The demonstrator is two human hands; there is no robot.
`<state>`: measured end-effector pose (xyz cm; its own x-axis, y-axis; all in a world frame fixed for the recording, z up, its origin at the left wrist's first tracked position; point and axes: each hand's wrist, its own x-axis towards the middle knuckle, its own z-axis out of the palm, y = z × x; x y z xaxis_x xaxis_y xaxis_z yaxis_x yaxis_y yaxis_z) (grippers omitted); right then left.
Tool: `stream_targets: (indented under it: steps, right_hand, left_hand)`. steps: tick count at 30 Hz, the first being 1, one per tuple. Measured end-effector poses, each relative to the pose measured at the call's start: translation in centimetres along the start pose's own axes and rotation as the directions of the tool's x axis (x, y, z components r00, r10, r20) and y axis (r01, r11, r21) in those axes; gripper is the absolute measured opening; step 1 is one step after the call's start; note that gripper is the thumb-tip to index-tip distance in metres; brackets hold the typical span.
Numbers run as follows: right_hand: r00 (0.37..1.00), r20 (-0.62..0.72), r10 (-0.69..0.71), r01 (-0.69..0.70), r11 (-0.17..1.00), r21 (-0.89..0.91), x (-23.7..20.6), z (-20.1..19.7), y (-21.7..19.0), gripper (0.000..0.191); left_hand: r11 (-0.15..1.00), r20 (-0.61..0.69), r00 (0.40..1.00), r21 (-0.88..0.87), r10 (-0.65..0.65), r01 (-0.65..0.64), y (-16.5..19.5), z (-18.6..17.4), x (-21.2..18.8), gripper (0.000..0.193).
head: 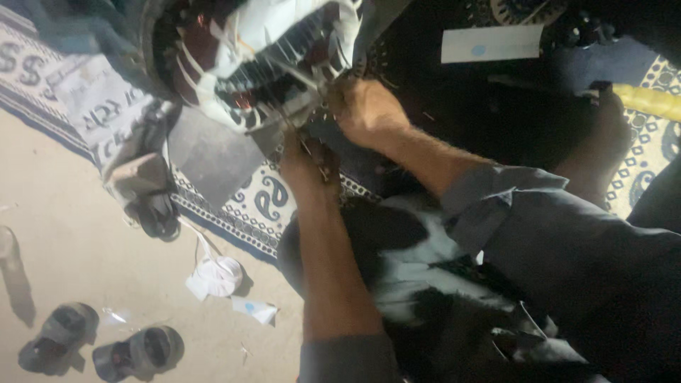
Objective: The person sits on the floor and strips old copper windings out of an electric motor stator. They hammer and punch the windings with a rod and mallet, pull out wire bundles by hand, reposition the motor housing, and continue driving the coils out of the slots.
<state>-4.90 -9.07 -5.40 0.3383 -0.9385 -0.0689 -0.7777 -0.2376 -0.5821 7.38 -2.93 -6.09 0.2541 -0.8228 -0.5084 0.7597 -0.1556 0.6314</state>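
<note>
Work in hand: a round motor stator (248, 64), dark-toothed with white insulating strips and a glimpse of copper-red winding, is seen at the top edge of the patterned mat, tilted toward the camera.
Left hand (306, 162): it is closed around something thin at the stator's lower rim; what is pinched cannot be made out.
Right hand (365, 110): a shut grip is held against the same lower rim, just beside the left hand; the fingers are curled inward and hidden.
Progress: white strips are seen already seated in many slots, some jutting loose; the part under the hands is judged unfinished. How much is left cannot be told, since the far side is out of view.
Surface: the work is carried by a blue-and-white paisley mat (248, 213) laid on a bare, sandy-coloured floor (85, 269).
Floor litter: white paper scraps (216, 276) lie near the mat's edge; two dark sandals (99, 347) are seen toward the bottom left corner.
Other items: a white card (491, 44) lies at the top; a yellow tube (649, 101) is seen at the right edge.
Light: dim, with strong blur.
</note>
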Motion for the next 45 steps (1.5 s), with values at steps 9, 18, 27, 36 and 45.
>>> stream_targets:
  steps: [9, 18, 27, 36, 45]
  right_hand:
    - [0.921, -0.139, -0.364, 0.283, 0.870, -0.405, -1.8, 2.0, 2.7, 0.036]
    - [0.988, -0.128, -0.088, 0.071, 0.990, -0.125, -1.7, -0.8, 0.5, 0.030]
    - [0.994, 0.106, -0.018, 0.051, 0.948, -0.313, -1.2, 0.8, 0.9, 0.040]
    - [0.966, 0.014, 0.258, -0.226, 0.816, 0.532, -6.0, 0.4, 2.4, 0.043]
    - [0.924, -0.254, 0.286, -0.229, 0.945, 0.233, -4.0, -2.6, 1.0, 0.027]
  left_hand:
    - [0.999, -0.018, 0.999, 0.035, 0.028, -0.027, -0.2, 0.2, -0.3, 0.037]
    - [0.992, -0.027, 0.999, 0.119, 0.040, -0.036, -0.1, 0.2, -0.2, 0.039]
    - [0.980, -0.077, 0.996, 0.196, 0.048, -0.032, 0.5, 1.1, -1.5, 0.040]
    - [0.873, 0.057, 0.993, 0.474, 0.102, -0.117, -0.7, 0.2, -0.7, 0.044]
    - [0.979, 0.013, 0.996, 0.181, 0.092, -0.093, -0.7, 0.6, 0.1, 0.041]
